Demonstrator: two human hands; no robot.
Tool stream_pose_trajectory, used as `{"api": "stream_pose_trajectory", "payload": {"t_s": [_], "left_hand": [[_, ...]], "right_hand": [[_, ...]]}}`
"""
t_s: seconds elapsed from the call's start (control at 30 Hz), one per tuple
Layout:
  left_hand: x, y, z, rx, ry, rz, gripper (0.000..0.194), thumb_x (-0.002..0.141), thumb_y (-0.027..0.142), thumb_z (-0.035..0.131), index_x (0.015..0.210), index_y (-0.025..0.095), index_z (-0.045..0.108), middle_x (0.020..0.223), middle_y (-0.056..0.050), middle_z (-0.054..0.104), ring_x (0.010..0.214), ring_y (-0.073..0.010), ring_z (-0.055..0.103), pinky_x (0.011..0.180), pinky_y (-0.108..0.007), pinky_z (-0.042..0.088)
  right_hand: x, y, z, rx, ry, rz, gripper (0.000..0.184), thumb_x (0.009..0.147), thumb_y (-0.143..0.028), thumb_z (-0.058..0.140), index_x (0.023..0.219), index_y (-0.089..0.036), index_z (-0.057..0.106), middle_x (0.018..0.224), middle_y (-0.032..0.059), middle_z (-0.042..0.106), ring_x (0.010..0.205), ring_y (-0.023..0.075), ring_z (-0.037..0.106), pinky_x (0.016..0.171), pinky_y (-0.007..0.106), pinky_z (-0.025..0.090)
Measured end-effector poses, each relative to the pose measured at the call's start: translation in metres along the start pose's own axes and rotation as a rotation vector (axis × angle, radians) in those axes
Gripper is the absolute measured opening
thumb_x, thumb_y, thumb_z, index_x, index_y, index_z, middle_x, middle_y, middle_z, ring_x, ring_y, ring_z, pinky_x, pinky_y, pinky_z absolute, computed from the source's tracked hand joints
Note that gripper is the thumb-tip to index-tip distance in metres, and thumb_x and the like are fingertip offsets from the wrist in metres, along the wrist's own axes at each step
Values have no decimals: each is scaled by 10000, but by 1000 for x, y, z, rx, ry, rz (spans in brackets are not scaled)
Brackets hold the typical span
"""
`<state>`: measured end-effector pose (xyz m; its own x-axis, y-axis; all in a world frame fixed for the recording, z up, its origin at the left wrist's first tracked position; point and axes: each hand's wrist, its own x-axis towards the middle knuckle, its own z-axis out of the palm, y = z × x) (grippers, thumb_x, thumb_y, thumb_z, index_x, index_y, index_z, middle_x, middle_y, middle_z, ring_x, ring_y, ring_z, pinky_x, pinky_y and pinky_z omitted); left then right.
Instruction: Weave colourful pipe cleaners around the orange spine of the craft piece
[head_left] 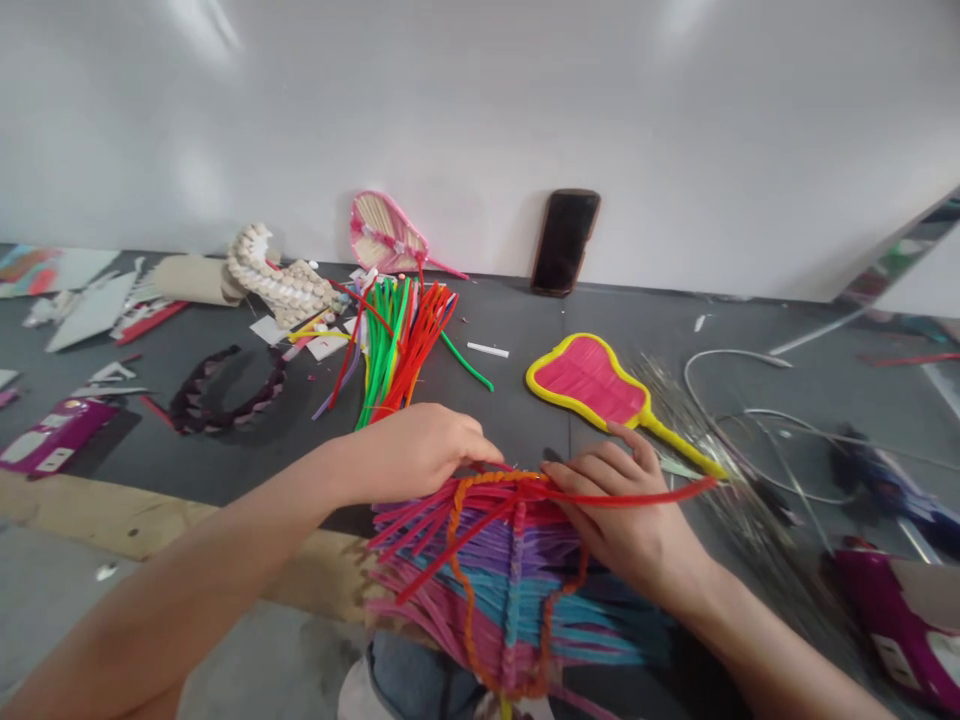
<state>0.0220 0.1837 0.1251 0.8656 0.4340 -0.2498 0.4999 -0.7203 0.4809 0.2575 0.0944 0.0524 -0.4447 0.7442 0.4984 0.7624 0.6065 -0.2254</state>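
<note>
Below my hands lies a piece made of pipe cleaners (562, 600), with pink, purple and blue strands running crosswise. A twisted orange pipe-cleaner outline (468, 600) lies over it, and a wrapped spine (515, 560) runs down its middle. At the far edge, my left hand (424, 450) is closed, its fingertips pinching a red pipe cleaner near the orange outline's top. Opposite it, my right hand (630, 520) pinches at the same edge with bent fingers. A long red pipe cleaner (675, 494) sticks out across my right hand. Fingers partly hide the pinched spots.
Beyond my hands are green and red pipe cleaners (386, 350) in a bundle, a yellow-rimmed pink fan (589, 378) and a leaning phone (566, 240). A dark headband (225, 392) lies left; thin wires (697, 430) spread right. A white wall (480, 120) stands behind.
</note>
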Motion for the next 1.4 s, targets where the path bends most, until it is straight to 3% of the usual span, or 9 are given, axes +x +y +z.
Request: {"api": "stream_pose_trajectory", "payload": {"t_s": [0.13,0.27,0.73,0.9,1.0,1.13,1.23,1.33,1.4], "left_hand": [[-1,-15,7,-202,-27,34,507,738,-43,399,1017,212,736,1010,-12,725,931,-128,659,863,-224,460],[-4,-19,11,-320,-79,33,355,812,36,448,964,192,728,1024,-22,729,944,-133,661,851,-215,470],[-33,-38,15,-5,-65,9,288,924,173,456,918,243,735,874,-20,696,827,-150,620,805,-275,455],[-48,-11,6,326,264,-146,394,896,103,371,1134,184,673,1139,-80,674,1037,-199,612,925,-351,478],[-44,32,26,494,418,-4,412,874,85,355,1151,137,655,1192,-106,672,1109,-226,600,999,-400,463],[-29,71,80,582,398,72,367,916,181,385,1163,136,652,1238,-116,663,1131,-240,613,1016,-408,463],[-19,70,110,614,349,12,401,940,273,434,1238,67,605,1325,-173,598,1247,-289,544,1048,-444,436],[-13,58,117,614,322,-46,509,953,436,455,1271,60,582,1346,-198,575,1287,-303,507,1069,-462,413],[-12,50,115,593,332,-72,574,936,519,459,1274,72,582,1348,-192,576,1274,-302,519,1069,-454,412]], "right_hand": [[0,1,1,15,-10,-26,165,916,-147,553,1026,-182,671,839,20,718,821,174,594,1019,452,302],[0,2,1,-9,-4,-18,178,922,-169,550,1016,-193,699,821,29,718,846,179,604,1010,444,324],[-2,7,6,-32,-67,11,174,943,-210,535,1003,-199,698,847,32,729,848,180,615,998,417,311],[-4,11,15,-112,-120,42,176,941,-249,552,992,-184,707,831,40,738,838,198,627,925,398,336],[-3,8,9,-167,-156,49,189,933,-270,566,1011,-171,706,896,58,749,876,220,636,914,410,366],[0,-8,-22,-135,-160,0,175,927,-220,548,952,-153,708,973,79,736,926,204,632,917,367,447],[3,-20,-35,-59,-128,-93,251,923,-113,471,1026,-131,699,1082,95,715,1068,210,600,955,338,468],[5,-22,-24,-145,-137,-84,372,929,-89,383,1202,-102,634,1263,142,642,1245,279,496,1077,511,367],[4,-20,-10,-216,-192,-22,380,933,-94,377,1229,-99,615,1213,145,666,1178,295,531,1083,610,293]]}}
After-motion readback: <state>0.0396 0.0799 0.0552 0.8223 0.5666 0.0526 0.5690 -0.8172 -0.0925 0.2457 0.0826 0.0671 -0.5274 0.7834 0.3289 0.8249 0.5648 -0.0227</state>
